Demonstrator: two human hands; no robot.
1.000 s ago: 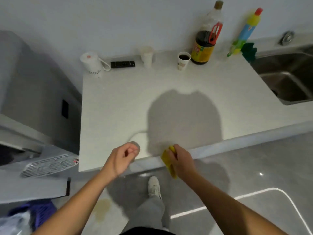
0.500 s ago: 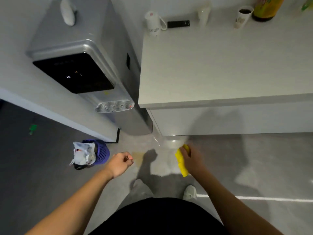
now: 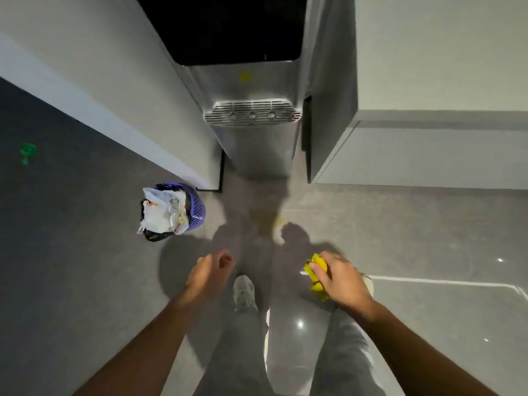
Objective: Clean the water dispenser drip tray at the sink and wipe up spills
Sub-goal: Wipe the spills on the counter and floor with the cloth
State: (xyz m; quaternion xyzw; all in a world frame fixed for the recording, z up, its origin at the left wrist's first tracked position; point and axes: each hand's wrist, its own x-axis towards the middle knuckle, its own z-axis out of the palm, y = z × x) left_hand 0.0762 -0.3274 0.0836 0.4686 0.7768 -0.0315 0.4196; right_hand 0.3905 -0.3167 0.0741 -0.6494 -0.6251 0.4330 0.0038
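No legible text anywhere

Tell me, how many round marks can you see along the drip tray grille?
3, in a row on the drip tray at the dispenser's front: left, middle, right. None looks hidden, though the grille is blurry.

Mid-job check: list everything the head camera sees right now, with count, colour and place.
water dispenser: 1, silver with black panel, top centre
drip tray: 1, grey slotted, on dispenser front
counter: 1, white, upper right
waste basket: 1, purple, floor left, holding white bags
spill: 1, yellowish patch, floor before dispenser
cloth: 1, yellow, in right hand
shoe: 1 clearly seen, grey, floor centre
left hand: empty, loosely curled
right hand: gripping cloth
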